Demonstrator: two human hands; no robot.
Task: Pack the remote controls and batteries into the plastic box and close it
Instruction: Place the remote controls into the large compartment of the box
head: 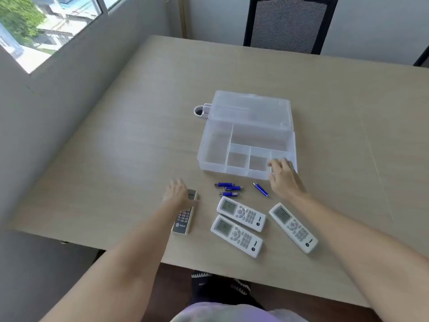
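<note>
A clear plastic box stands open mid-table, lid tilted back, its compartments bare. Several blue batteries lie just in front of it, one more battery apart to the right. Three white remotes lie near the front edge. A beige remote lies to their left. My left hand rests over the beige remote's top end, fingers spread. My right hand touches the box's front right corner; fingers apart, holding nothing.
The wooden table has its front edge close to me. A black mesh chair stands at the far side. A wall and window are on the left. A white holder sits beside the box lid.
</note>
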